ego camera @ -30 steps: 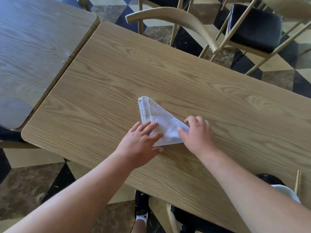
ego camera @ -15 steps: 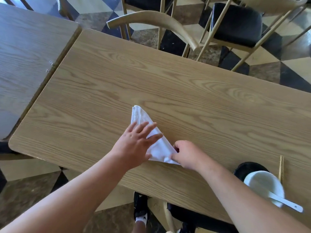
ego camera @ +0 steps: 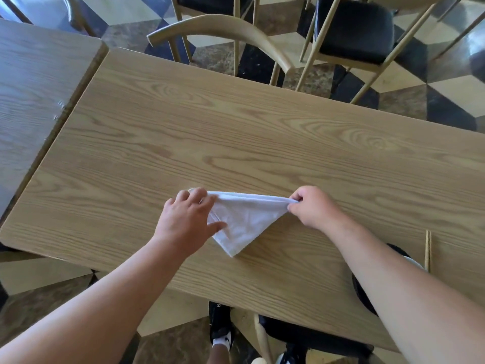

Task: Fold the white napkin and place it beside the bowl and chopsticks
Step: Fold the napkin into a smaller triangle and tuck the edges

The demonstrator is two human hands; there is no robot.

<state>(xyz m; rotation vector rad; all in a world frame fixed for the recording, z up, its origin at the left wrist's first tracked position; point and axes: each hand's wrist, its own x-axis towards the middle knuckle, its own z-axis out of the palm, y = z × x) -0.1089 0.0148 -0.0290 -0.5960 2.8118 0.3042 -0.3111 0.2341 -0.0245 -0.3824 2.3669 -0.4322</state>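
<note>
The white napkin point(ego camera: 245, 219) lies on the wooden table point(ego camera: 262, 132) as a triangle, its long edge away from me and its point toward me. My left hand point(ego camera: 187, 222) rests on the napkin's left corner, fingers spread and pressing it down. My right hand point(ego camera: 312, 207) pinches the right corner between thumb and fingers. At the lower right, my right forearm covers most of the bowl point(ego camera: 416, 261) and its black plate point(ego camera: 360, 290). A pair of wooden chopsticks point(ego camera: 427, 249) lies just right of the bowl.
A second wooden table point(ego camera: 34, 82) butts against the left side. Wooden chairs point(ego camera: 223, 30) with black seats point(ego camera: 354, 24) stand beyond the far edge. A black chair seat and my feet show below the near edge.
The napkin has turned: its long edge now runs left to right. My right hand moved to the right corner, pinching it, and my left hand slid to the left corner.
</note>
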